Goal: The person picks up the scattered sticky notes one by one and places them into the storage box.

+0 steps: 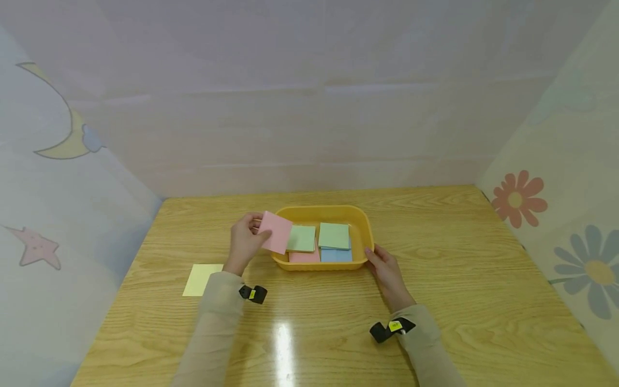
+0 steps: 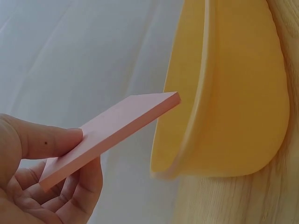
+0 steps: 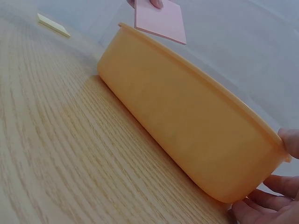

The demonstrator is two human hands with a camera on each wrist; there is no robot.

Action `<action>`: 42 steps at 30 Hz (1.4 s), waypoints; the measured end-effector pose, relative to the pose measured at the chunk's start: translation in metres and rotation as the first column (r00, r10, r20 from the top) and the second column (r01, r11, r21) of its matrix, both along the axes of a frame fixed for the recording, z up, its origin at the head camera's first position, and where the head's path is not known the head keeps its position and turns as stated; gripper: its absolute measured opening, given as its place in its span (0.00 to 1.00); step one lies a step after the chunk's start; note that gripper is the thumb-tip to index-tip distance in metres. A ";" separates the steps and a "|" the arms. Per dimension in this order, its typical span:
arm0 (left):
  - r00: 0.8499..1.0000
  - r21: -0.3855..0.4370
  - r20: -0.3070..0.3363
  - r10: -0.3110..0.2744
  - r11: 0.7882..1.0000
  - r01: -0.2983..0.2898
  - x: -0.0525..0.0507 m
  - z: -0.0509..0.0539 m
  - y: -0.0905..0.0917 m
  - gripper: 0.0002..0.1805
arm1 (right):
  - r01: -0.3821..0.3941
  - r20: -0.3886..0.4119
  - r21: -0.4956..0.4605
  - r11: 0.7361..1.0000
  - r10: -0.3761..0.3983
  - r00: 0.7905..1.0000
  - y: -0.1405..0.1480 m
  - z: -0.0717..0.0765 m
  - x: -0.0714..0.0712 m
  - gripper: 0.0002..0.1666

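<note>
My left hand pinches a pink sticky note pad between thumb and fingers, above the left end of a yellow plastic basket. In the left wrist view the pad is tilted and apart from the basket's rim. My right hand grips the basket's near right corner, thumb at the rim and fingers under the edge in the right wrist view. Inside lie two green pads, one partly over a pink pad, the other over blue ones.
A yellow sticky note pad lies on the wooden table, left of the basket and beside my left forearm. Pale cloth walls with printed shapes stand behind the table and at both sides.
</note>
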State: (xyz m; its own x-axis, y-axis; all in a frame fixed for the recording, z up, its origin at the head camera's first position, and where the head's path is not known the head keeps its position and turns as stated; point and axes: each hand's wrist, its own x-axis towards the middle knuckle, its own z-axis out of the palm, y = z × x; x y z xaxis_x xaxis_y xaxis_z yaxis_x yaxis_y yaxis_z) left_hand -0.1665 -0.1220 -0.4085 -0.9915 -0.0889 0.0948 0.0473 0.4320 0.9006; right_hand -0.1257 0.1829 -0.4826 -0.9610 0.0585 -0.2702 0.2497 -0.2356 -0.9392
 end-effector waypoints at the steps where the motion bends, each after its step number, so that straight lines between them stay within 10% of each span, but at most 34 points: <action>1: 1.000 0.002 0.004 0.000 1.000 0.000 -0.001 -0.001 0.001 0.18 | -0.001 0.002 0.005 1.000 0.001 1.000 0.000 0.000 0.000 0.30; 20: 1.000 -0.015 0.009 -0.017 1.000 0.017 -0.009 -0.014 0.026 0.11 | 0.009 0.020 0.012 1.000 -0.009 1.000 0.003 0.000 0.001 0.30; 42: 0.980 -0.132 0.086 -0.178 0.973 0.188 -0.007 -0.025 0.040 0.13 | 0.002 0.014 0.012 1.000 -0.003 1.000 0.001 0.000 0.002 0.30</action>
